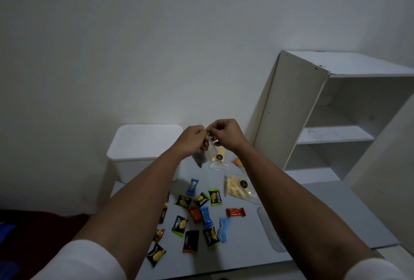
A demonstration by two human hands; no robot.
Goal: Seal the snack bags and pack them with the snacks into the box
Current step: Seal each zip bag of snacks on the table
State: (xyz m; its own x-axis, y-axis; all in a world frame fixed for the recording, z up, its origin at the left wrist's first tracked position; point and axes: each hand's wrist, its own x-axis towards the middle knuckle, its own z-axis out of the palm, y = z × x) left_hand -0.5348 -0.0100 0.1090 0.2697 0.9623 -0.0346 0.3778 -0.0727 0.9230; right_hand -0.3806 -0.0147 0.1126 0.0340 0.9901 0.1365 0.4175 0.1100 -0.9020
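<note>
Both hands, left hand (194, 138) and right hand (226, 133), are pinching the top of a clear snack bag (207, 153) above the worktop (242, 230), the lidded white box (143, 147) sitting at ten o'clock.

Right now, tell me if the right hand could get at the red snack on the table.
Probably yes, but not yet: the right hand and left hand are pinching a clear bag in the air. The red snack lies uncovered below the right forearm, with nothing over it.
</note>
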